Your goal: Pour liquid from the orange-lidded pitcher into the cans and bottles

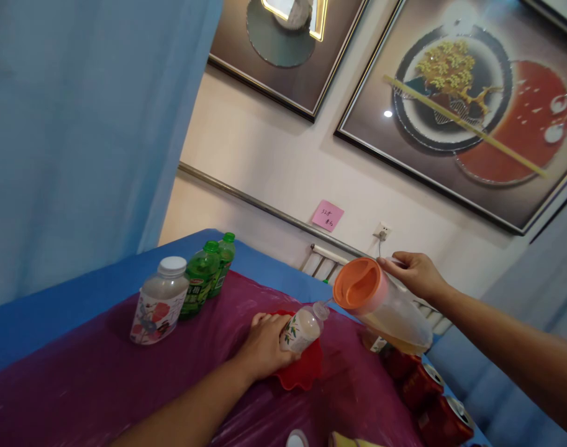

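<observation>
My left hand (264,345) is wrapped round a small clear bottle (300,329) with a leaf-patterned label, tilted to the right above a red scalloped dish (303,371). Its open mouth faces the pitcher's spout. My right hand (416,273) grips the handle of a translucent pitcher (395,313) with an orange lid (358,284). The pitcher is tipped to the left, with pale yellowish liquid inside, and a thin stream seems to run between spout and bottle mouth.
A large jar with a white lid (159,304) and two green bottles (202,276) (223,264) stand at the left on the purple table cover (194,372). Red cans (446,419) line the right edge. A white cap (297,438) and a yellow item (351,441) lie at the front.
</observation>
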The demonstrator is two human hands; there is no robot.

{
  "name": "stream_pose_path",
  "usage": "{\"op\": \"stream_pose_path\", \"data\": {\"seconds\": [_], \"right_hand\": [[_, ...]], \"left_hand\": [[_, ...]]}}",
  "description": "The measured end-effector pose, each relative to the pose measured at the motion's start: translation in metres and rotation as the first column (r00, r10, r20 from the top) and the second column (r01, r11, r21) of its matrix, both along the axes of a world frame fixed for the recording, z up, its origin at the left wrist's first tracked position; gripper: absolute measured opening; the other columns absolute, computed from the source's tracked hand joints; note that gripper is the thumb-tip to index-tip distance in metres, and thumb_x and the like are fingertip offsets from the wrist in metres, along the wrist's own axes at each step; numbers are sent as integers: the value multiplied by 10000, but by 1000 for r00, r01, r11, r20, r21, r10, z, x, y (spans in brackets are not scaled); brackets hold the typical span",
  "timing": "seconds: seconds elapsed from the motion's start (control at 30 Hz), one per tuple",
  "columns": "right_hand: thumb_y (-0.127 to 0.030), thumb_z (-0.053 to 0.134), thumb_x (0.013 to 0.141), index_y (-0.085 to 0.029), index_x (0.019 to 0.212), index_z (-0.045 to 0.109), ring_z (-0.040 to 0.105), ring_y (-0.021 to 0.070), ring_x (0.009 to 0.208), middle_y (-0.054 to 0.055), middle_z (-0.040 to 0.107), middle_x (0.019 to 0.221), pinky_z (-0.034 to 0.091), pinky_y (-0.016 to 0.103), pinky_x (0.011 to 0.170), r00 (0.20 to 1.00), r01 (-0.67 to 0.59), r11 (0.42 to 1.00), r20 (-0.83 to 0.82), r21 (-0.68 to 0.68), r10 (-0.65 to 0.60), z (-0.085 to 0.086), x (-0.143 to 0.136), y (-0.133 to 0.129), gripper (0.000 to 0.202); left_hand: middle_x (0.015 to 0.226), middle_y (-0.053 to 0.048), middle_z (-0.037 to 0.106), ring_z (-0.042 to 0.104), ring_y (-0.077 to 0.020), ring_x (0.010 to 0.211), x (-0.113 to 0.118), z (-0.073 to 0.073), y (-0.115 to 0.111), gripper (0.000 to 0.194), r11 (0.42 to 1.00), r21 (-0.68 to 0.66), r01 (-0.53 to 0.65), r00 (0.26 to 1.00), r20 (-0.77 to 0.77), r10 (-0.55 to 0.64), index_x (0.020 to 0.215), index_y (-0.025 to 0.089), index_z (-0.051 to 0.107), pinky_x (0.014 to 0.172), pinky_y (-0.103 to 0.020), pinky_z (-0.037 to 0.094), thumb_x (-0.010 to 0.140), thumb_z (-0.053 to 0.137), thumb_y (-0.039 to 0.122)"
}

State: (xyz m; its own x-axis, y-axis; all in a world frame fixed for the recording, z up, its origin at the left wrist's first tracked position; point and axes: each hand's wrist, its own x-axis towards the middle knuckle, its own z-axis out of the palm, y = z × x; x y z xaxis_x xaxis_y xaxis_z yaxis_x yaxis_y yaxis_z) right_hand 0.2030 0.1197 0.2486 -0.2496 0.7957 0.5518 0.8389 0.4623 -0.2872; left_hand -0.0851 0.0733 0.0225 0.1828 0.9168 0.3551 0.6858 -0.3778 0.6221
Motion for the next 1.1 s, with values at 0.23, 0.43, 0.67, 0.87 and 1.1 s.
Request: {"op": "stream_pose_path", "data": {"seconds": [0.23, 0.43, 0.67, 0.87, 1.1], "right_hand": [[-747, 589, 769, -249, 545, 250, 231, 93, 504, -60, 211, 538, 183, 252, 435, 1000, -11, 1000, 4, -8, 11, -6, 0, 3, 643], [-724, 593, 778, -250, 565, 246, 225, 97, 518, -62, 200, 556, 178, 258, 453, 1000, -12, 1000, -1, -25, 12, -8, 2, 5, 625], [-716, 596, 774, -255, 568, 224, 215, 97, 519, -64, 187, 562, 169, 263, 459, 1000, -6, 1000, -3, -24, 5, -6, 1, 3, 627], [-715, 589, 781, -253, 568, 233, 219, 96, 515, -64, 197, 558, 172, 263, 457, 1000, 3, 1000, 5, -19, -3, -5, 1, 2, 621], [-719, 606, 763, -249, 561, 241, 227, 93, 517, -62, 201, 559, 179, 255, 456, 1000, 13, 999, 0, -35, -13, -5, 2, 2, 629]], "left_hand": [[1129, -35, 730, 627, -311, 1103, 0, 1, -1, 541, 1000, -12, -1, 1000, -13, 1, 1109, 274, 649, 1043, -430, 341, 631, 799, 478], [1102, -32, 733, 631, -313, 1093, 1, 2, -1, 547, 1000, -6, -6, 1000, -8, 6, 1107, 267, 653, 1045, -438, 338, 624, 809, 467], [1130, -41, 728, 621, -313, 1114, 1, 1, -1, 556, 1000, -8, -6, 1000, -3, 6, 1113, 261, 647, 1054, -453, 324, 622, 821, 454], [1122, -41, 727, 626, -312, 1095, 1, 0, -1, 566, 1000, -7, -3, 1000, 10, 3, 1115, 259, 642, 1054, -455, 318, 616, 831, 448], [1141, -39, 723, 621, -307, 1113, 1, 0, 0, 597, 1000, -20, -6, 1000, -7, 6, 1141, 258, 639, 1055, -443, 323, 615, 829, 466]]}}
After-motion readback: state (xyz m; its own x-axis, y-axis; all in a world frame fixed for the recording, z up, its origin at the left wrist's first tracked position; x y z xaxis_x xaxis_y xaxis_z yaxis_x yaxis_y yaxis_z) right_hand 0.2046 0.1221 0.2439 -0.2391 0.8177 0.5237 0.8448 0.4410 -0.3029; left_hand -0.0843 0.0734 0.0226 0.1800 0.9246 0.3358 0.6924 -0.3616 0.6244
